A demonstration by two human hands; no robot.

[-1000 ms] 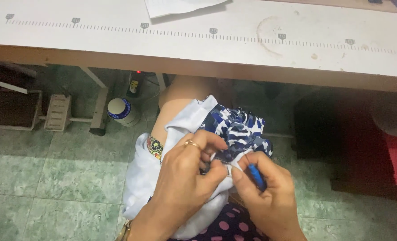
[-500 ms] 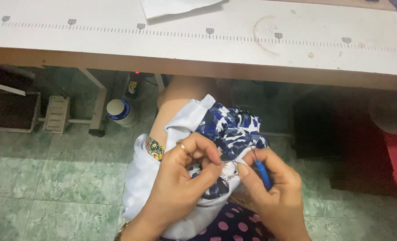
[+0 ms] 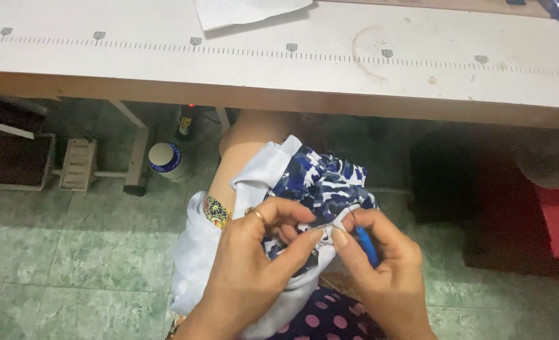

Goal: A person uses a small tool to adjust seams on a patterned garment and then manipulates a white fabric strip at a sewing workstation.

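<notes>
From the head view I see my left hand [image 3: 254, 264] pinching a fold of the blue-and-white patterned cloth [image 3: 320, 182], fingers closed narrow on the seam. My right hand [image 3: 380, 264] grips a blue-handled seam ripper [image 3: 366, 242], its thin metal tip touching the cloth just beside the left thumb. The cloth lies bunched on my lap, its white lining [image 3: 194, 252] spilling down to the left. My hands cover most of the seam itself, so I cannot tell its condition. Above, the white worktable [image 3: 103, 69] with a printed ruler strip spans the frame, a paper sheet [image 3: 248, 11] at its far edge. Under it stands a white thread cone [image 3: 166, 160] on the green tiled floor [image 3: 53, 252].
</notes>
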